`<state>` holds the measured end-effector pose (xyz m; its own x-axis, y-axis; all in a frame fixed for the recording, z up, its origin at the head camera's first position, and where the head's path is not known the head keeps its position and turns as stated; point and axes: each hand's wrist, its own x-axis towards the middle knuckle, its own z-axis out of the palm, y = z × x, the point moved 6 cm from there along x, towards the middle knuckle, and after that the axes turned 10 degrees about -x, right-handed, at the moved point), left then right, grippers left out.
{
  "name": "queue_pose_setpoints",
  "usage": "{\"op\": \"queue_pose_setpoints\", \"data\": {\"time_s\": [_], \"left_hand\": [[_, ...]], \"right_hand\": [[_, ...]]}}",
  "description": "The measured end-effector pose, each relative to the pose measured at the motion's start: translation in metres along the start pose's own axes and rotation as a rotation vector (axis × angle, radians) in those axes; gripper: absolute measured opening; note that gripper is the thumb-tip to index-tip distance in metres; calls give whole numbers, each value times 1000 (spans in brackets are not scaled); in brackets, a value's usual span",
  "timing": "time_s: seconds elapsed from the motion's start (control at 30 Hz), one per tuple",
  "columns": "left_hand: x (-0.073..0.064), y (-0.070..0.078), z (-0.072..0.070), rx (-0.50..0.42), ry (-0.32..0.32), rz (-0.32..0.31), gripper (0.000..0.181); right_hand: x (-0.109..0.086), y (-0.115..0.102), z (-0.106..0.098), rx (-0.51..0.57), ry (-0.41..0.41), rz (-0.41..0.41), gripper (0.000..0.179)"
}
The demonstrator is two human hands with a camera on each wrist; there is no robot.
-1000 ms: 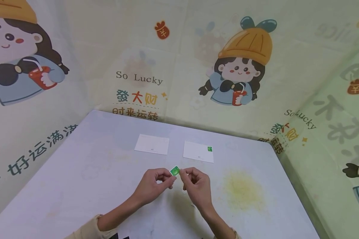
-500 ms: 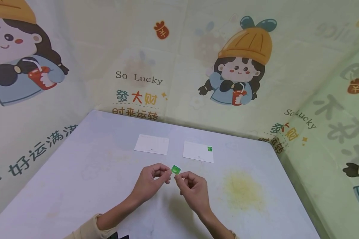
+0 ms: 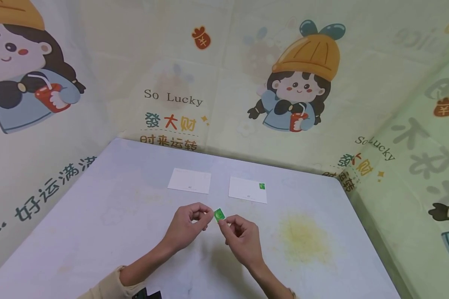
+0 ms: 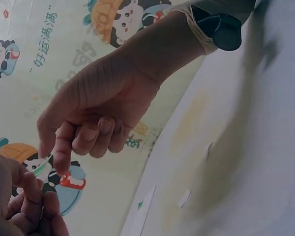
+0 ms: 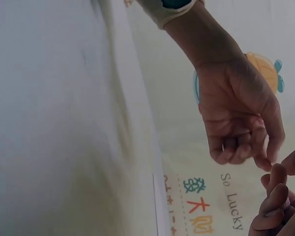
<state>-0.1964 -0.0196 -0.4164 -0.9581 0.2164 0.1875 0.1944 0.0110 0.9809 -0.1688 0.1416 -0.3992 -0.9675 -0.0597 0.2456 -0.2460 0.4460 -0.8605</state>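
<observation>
A small green postage stamp with a white border (image 3: 219,214) is up between my two hands, over the near side of the table. My right hand (image 3: 244,238) pinches its lower edge between thumb and forefinger. At its left edge are the pinched thumb and forefinger of my left hand (image 3: 187,224). In the left wrist view the stamp (image 4: 41,167) shows nearly edge-on between both sets of fingertips. The right wrist view shows the fingertips of the left hand (image 5: 243,113) meeting those of the right hand (image 5: 280,206); the stamp is hidden there.
Farther back on the white table (image 3: 108,224) lie two white postcards. The left postcard (image 3: 189,181) is plain; the right postcard (image 3: 247,190) bears a green stamp (image 3: 262,186). Small white scraps (image 4: 185,198) lie on the table. Cartoon-printed cloth (image 3: 224,74) walls the sides and back.
The stamp has turned between the fingers. My left hand has moved slightly up and left, and the right thumb has shifted from the stamp's right corner to its lower edge.
</observation>
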Motion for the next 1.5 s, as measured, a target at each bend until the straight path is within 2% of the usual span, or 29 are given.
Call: {"op": "queue_pose_setpoints", "data": {"time_s": [0.13,0.2,0.4,0.7,0.83,1.1,1.33,1.5], "left_hand": [[1,2,-2,29,-72,-6,11],[1,3,-2,62,-110,-12,10],[0,1,1,133,-209,-17,9],[-3,1,5,124,-310,-31,11],[-3,-1,6,152,-325,-24,10],[-2,-3,6,193,-329,-7,10],[1,-5,-4,225,-279,-1,13],[3,-10,-13,253,-232,-2,13]], "right_hand": [[5,13,-6,-15,18,-8,7],[8,15,-9,-13,2,-23,9],[12,16,-10,-13,-130,-1,11],[10,2,-10,-129,-315,51,5],[9,7,-8,-131,-348,63,4],[11,20,-6,-110,-346,26,11],[14,20,-6,-110,-306,55,7],[14,5,-11,-100,-285,93,6]]}}
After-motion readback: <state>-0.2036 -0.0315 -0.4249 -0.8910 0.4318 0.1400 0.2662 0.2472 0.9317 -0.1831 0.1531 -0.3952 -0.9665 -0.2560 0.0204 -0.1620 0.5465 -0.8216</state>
